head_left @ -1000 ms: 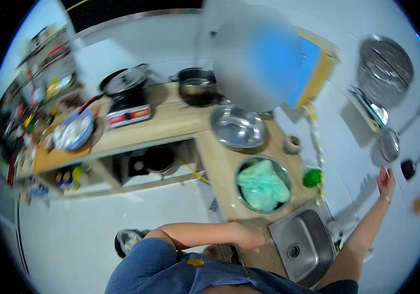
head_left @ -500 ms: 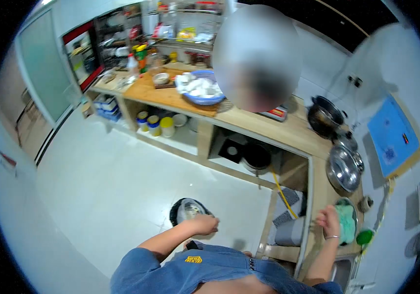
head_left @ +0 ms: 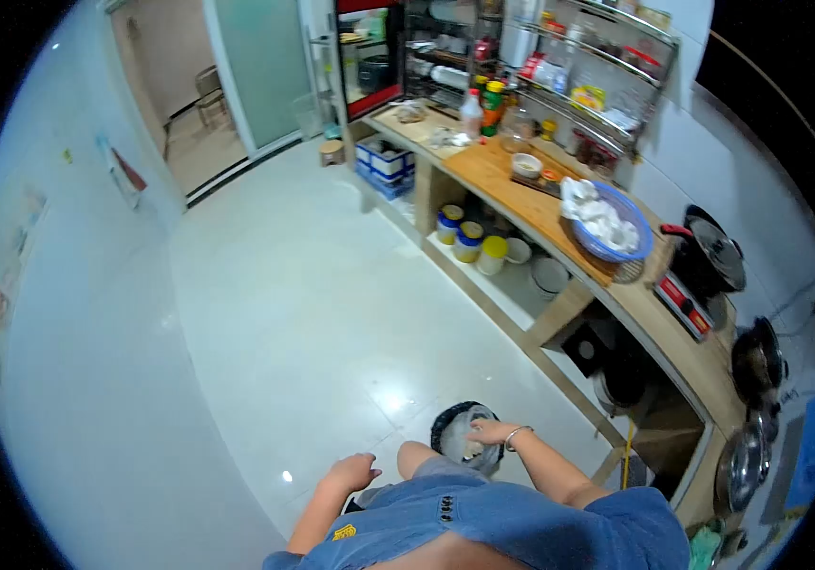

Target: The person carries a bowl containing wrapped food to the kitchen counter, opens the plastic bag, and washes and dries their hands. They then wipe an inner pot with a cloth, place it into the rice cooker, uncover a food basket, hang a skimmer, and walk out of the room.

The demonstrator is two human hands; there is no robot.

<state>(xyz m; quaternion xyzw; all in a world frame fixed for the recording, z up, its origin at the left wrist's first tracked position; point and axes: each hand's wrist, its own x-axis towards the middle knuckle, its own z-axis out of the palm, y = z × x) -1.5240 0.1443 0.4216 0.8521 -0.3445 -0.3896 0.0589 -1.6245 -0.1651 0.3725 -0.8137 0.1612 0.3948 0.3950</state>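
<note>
A black-rimmed waste bin [head_left: 441,425] with a pale liner stands on the floor in front of me. My right hand [head_left: 495,432], a bracelet at its wrist, reaches over the bin's opening. Its fingers point down and look apart, and I make out nothing between them. Some small pale stuff [head_left: 472,448] lies in the liner just under the fingertips. Left of the bin, in front of my body, my left hand [head_left: 354,471] hangs in the air with loosely bent fingers and nothing visible in it.
A long counter [head_left: 521,209] runs along the right, with a blue basket [head_left: 637,204] of white items, a lidded black pot [head_left: 707,252] and a steel basin [head_left: 742,465]. Under it stand several yellow-lidded tubs [head_left: 493,255]. A glass sliding door [head_left: 257,71] is at the back.
My right hand has moved from beside the green cloth on the counter to over the bin. My left hand has moved left, away from the bin. The view has turned left.
</note>
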